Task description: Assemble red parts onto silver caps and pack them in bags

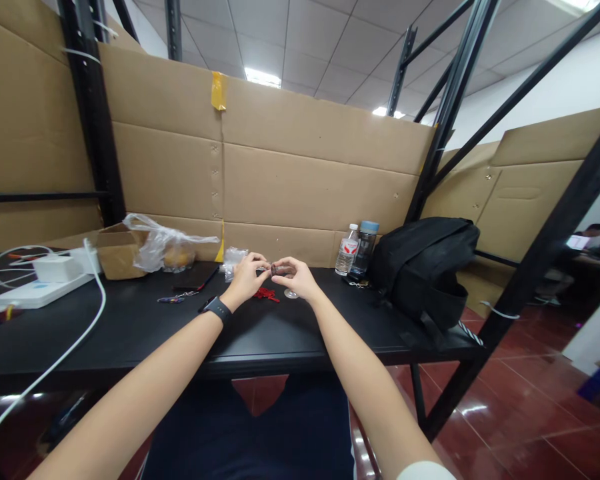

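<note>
L hand (247, 279) and R hand (300, 279) are close together over the desk (370, 340), fingertips almost meeting. Btwn them is a small dark item (275, 271), up off the surface; R thumb & fingers are pinched on it. L fingertips are right at its other side, but can't tell if they grip it too (too small to make out, as is what the item is).

Just below, on the desk, lies a bunch of red cord (266, 294); a clear round piece (291, 293) sits under the R hand. A crumpled clear bag (234, 259) is just behind the L hand, and a dark watch (216, 307) is on the L wrist.

Further L: small blue trinket (170, 300), tied plastic bag (155, 241) w/ sth orange-ish inside, cardboard box (123, 257), white power strip (43, 292) w/ cables. To the R, well apart from the hands: labelled water bottle (347, 252) next to a blue-lidded bottle (365, 250), then a black backpack (423, 267). Cardboard panel (300, 180) runs along the back.
</note>
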Demonstrator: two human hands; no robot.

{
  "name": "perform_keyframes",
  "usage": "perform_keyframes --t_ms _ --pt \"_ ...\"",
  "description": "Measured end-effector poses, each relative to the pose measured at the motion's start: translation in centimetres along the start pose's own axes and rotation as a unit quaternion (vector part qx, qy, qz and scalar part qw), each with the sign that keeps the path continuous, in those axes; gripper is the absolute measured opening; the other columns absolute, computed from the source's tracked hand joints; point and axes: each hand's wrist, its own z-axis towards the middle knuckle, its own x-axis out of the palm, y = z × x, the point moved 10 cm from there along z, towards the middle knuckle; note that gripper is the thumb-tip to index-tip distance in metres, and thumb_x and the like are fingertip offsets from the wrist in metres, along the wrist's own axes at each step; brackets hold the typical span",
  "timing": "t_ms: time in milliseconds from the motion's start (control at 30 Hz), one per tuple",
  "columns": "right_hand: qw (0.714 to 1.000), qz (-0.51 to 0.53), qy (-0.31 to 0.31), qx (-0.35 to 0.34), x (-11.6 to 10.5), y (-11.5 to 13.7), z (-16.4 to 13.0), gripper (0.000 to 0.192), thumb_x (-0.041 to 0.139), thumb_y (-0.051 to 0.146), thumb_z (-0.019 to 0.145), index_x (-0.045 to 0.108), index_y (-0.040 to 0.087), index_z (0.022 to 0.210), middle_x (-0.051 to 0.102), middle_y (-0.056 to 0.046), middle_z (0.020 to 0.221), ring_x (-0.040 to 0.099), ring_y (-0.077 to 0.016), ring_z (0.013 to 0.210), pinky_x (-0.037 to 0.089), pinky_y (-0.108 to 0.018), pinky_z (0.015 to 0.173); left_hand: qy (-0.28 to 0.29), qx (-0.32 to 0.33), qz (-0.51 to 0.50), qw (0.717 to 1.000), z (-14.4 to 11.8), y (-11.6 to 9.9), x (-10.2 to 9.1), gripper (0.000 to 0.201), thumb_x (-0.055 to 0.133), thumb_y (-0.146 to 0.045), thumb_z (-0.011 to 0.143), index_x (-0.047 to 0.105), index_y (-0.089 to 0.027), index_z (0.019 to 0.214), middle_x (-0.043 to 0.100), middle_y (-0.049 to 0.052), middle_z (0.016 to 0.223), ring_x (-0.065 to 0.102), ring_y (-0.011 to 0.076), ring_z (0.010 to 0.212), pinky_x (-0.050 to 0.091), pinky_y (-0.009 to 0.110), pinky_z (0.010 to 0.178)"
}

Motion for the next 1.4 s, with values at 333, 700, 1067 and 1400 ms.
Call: perform_keyframes --t_ms 333,700,1067,1400 --pt "0.999 0.046 -0.018 0.018 0.1 0.1 -0.2 0.049 0.092 0.042 0.059 0.065 0.019 0.093 0.076 -0.01 0.11 0.074 -0.024 0.098 0.058 -0.041 0.094 -0.016 0.018 0.033 0.999 -0.2 -0.9 -0.3 0.012 0.066 -0.028 0.088 0.076 -0.023 0.087 0.063 0.007 0.11 0.056 0.0268 0.111 0.042 0.044 0.096" --pt "0.998 -0.057 -0.012 0.032 -0.7 -1.2 0.1 0.037 0.068 0.053 0.085 0.071 0.017 0.093 0.073 -0.007 0.096 0.069 -0.0205 0.088 0.056 -0.03 0.071 -0.026 0.025 0.034 0.999 -0.2 -1.5 -0.7 0.014 0.068 -0.035 0.09 0.079 -0.026 0.086 0.062 0.006 0.109 0.055 0.0259 0.11 0.041 0.044 0.096" --pt "0.983 -0.181 0.013 -0.024 -0.2 -1.1 0.4 0.016 0.06 0.029 0.094 0.068 0.019 0.084 0.062 -0.006 0.104 0.06 -0.019 0.102 0.048 -0.035 0.096 -0.013 0.044 0.026 0.999 -0.2 -1.3 0.1 0.011 0.07 -0.031 0.088 0.078 -0.025 0.085 0.064 0.005 0.104 0.056 0.0247 0.106 0.042 0.043 0.095" --pt "0.978 -0.208 0.037 -0.003 -0.2 -1.4 0.2 0.013 0.062 0.022 0.092 0.069 0.017 0.083 0.058 -0.007 0.11 0.059 -0.0185 0.105 0.046 -0.035 0.099 -0.022 0.021 0.003 1.0 -0.2 -1.7 -0.5 0.018 0.054 -0.028 0.096 0.072 -0.023 0.099 0.064 0.006 0.108 0.057 0.0243 0.109 0.043 0.042 0.096"
